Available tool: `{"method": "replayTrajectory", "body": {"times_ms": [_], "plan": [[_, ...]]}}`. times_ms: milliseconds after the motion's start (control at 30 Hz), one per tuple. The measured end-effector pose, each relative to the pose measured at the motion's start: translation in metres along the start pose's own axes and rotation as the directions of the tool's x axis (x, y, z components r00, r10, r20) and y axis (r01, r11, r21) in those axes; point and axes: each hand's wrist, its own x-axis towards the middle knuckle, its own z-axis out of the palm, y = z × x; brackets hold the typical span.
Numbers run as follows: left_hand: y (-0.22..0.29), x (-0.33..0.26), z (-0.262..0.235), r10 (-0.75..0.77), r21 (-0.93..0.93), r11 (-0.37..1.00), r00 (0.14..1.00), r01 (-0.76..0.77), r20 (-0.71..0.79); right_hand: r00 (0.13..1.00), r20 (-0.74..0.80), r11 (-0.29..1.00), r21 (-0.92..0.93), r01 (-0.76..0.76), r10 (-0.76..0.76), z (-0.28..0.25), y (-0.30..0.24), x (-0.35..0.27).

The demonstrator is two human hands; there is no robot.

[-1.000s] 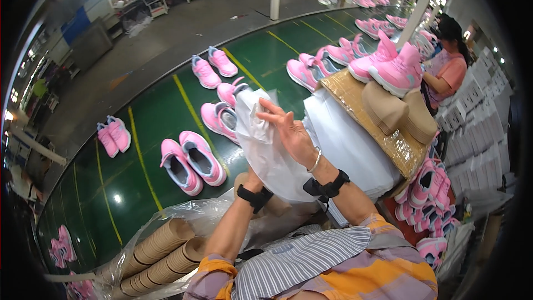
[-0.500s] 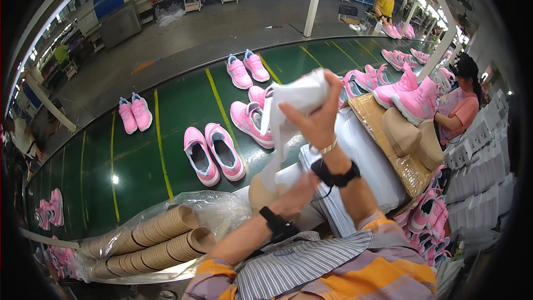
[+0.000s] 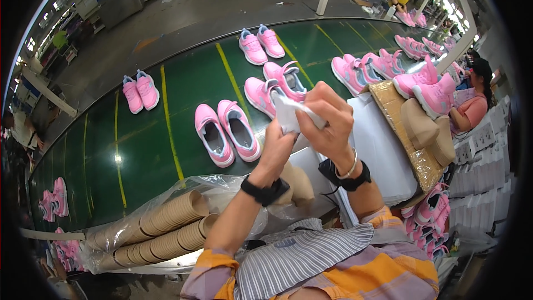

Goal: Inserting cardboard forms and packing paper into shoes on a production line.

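Observation:
A crumpled piece of thin white paper (image 3: 287, 115) is pinched between my two hands above the near edge of the green conveyor. My left hand (image 3: 277, 147) grips its lower end, and my right hand (image 3: 331, 122), fingers bent, closes on the other side. Just beyond the paper sits a pair of pink sneakers (image 3: 260, 95) with straps lifted. Left of my hands, another open pink pair (image 3: 214, 136) stands on the belt. Below my wrists lie tan moulded shoe forms (image 3: 300, 184), partly hidden by my left arm.
White paper sheets (image 3: 383, 150) lie stacked at my right, beside a taped cardboard box (image 3: 383, 97) bearing tan forms and pink shoes. Nested tan forms (image 3: 166, 216) fill a clear plastic bag at lower left. More pink shoes (image 3: 141, 91) stand along the belt. A co-worker (image 3: 472, 108) is at far right.
The long hanging white paper is now bunched smaller. My left hand has come up to it, and my right hand has lowered and turned. The view has shifted slightly.

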Motion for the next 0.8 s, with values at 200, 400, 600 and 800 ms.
{"method": "replayTrajectory", "body": {"times_ms": [200,400,600,800], "plan": [[-0.02,-0.018,-0.046,0.275,0.146,0.953,0.96,-0.266,-0.046,0.87,0.209,0.882,0.061,-0.467,0.446,0.074,0.014,0.002],[0.016,-0.016,-0.123,0.107,-0.38,0.892,0.932,-0.244,-0.347,0.721,0.514,0.812,0.077,-0.578,0.464,0.102,0.007,-0.031],[0.004,0.016,-0.263,-0.328,0.045,0.935,0.906,0.351,-0.266,0.265,0.659,0.395,-0.053,-0.917,0.704,0.117,0.035,-0.047],[-0.053,0.076,-0.277,-0.016,0.929,0.369,1.0,0.027,-0.022,0.249,0.564,0.539,-0.435,-0.722,0.788,0.24,0.07,-0.071]]}}
